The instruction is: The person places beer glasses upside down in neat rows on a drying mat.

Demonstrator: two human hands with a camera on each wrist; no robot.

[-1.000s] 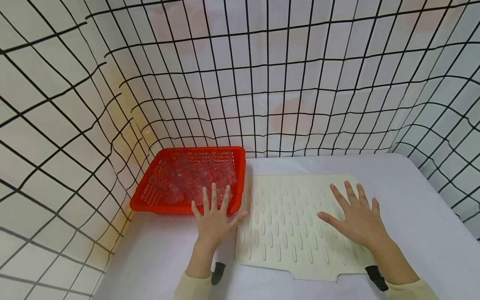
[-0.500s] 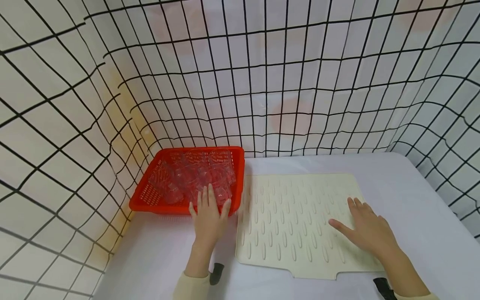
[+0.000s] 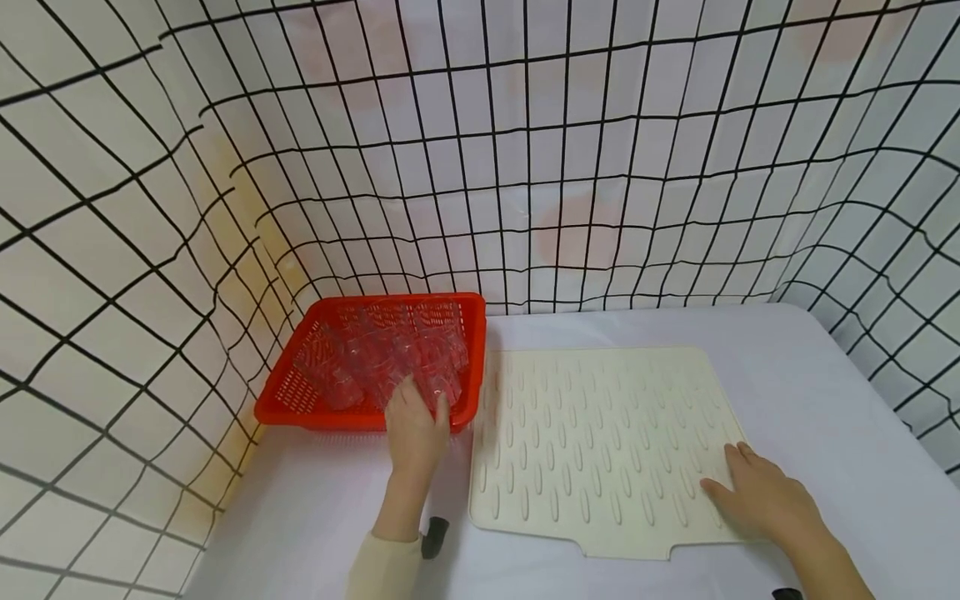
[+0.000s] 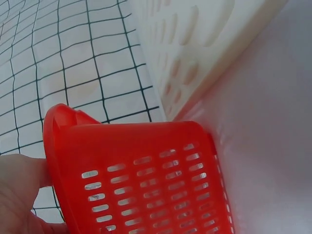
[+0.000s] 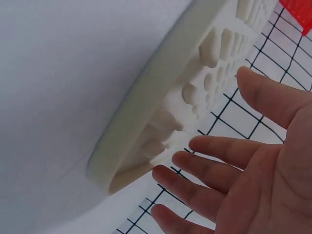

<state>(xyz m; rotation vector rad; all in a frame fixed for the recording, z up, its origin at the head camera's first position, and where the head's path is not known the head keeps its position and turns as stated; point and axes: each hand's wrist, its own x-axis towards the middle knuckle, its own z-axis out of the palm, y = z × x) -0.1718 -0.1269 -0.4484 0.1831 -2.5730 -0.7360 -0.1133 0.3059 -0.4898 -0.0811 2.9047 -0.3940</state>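
The clear, see-through plastic pieces (image 3: 375,350) lie heaped inside the shallow red perforated plastic basket (image 3: 476,367) at the scene's left, its walls seemingly keeping the loose pile together. The left hand (image 3: 416,433) reaches over the near rim toward the right corner, fingers bent down — an angle that likely clears the wall; whether they hold a piece, I cannot tell. Just right of the basket, a cream board with long raised ridges (image 3: 577,450) lies on the white-covered table (image 3: 315,517), seemingly flat for stability. At its near right edge, the right hand (image 3: 772,500) has relaxed, slightly parted fingers holding nothing; contact is unclear.
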